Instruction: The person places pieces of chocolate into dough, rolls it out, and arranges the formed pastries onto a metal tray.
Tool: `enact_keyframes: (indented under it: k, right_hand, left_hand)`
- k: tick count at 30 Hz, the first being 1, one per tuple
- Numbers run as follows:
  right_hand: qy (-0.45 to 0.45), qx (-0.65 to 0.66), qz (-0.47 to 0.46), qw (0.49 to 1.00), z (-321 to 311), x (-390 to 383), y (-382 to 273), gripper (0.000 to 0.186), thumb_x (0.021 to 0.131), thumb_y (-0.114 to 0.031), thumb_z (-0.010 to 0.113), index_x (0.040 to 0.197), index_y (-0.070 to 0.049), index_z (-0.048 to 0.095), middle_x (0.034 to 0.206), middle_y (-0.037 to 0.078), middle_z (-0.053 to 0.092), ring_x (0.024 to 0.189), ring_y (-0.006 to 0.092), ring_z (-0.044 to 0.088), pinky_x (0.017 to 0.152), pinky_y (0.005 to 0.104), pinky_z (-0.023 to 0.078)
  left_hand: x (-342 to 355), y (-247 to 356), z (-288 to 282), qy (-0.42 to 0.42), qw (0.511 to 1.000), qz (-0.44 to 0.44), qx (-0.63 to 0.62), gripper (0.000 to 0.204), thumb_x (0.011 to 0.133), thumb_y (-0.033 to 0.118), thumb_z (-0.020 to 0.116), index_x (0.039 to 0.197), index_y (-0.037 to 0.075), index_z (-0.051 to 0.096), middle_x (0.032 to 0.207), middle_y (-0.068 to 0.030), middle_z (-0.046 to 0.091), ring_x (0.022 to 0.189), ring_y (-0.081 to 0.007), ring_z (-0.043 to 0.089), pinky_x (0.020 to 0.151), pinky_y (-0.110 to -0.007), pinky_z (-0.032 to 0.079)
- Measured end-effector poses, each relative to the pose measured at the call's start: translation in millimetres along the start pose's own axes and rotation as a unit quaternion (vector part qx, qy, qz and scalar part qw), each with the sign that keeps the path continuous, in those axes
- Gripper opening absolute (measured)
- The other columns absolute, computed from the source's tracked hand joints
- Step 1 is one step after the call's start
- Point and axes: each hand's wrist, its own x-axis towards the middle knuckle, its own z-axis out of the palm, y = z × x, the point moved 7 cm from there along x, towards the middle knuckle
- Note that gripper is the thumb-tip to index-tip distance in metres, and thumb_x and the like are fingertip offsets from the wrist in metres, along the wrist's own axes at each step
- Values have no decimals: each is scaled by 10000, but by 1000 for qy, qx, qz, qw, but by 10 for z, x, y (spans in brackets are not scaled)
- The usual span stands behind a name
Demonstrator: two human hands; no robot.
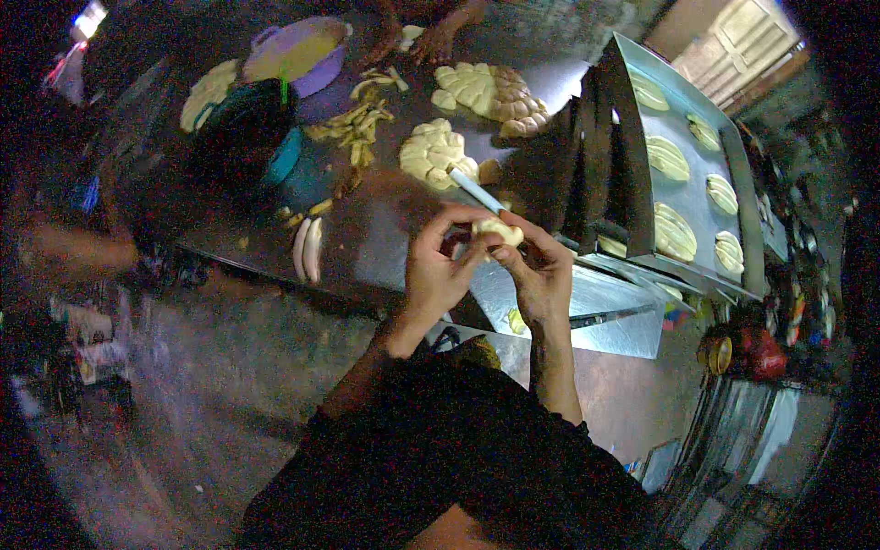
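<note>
Held up between my two hands is a small piece of pale dough (pixel 498 231). The fingers of my left hand (pixel 442 255) are closed on its left side, and my right hand (pixel 541 270) pinches it from the right. Just beyond my fingertips a pale, straight stick-like tool (pixel 476 190) points away to the left; I cannot tell whether it touches my hand. Its far end meets a cluster of dough balls (pixel 431 151) on the dark worktable (pixel 376 229).
Stacked metal trays on the right carry slit dough pieces (pixel 668 158). More dough balls (pixel 481 89) lie at the back, near another person's hands (pixel 435 41). Peeled bananas (pixel 313 249), banana strips (pixel 356 128), a purple basin (pixel 319 78) and a dark bucket (pixel 243 128) occupy the left.
</note>
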Motion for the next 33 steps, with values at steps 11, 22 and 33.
enact_keyframes:
  k: [11, 22, 33]
  right_hand:
    - [-98, 189, 44, 976, 733, -129, -338, 530, 787, 5, 761, 1295, 13, 609, 1093, 124, 724, 991, 202, 687, 908, 309, 532]
    - [-224, 319, 115, 914, 1649, 587, -289, 913, 852, -285, 798, 1537, -64, 237, 1384, 156, 521, 1287, 309, 528, 1023, 428, 494]
    - [-351, -148, -93, 920, 3115, 1789, -404, 368, 957, -192, 655, 1290, -39, 623, 1103, 115, 722, 962, 190, 686, 851, 348, 538]
  left_hand:
    - [-332, 1036, -391, -73, 866, 449, 209, 522, 880, 504, 698, 1159, 68, 627, 1021, -92, 678, 977, -263, 656, 934, -429, 513]
    - [454, -576, -683, -7, 829, 5, -559, 725, 788, 310, 847, 1324, 51, 435, 1254, -150, 561, 993, -253, 627, 833, -375, 531]
    - [2214, -3161, -2039, 55, 980, -132, 139, 413, 919, 239, 698, 1255, 48, 552, 1220, -139, 593, 1098, -277, 572, 964, -401, 454]
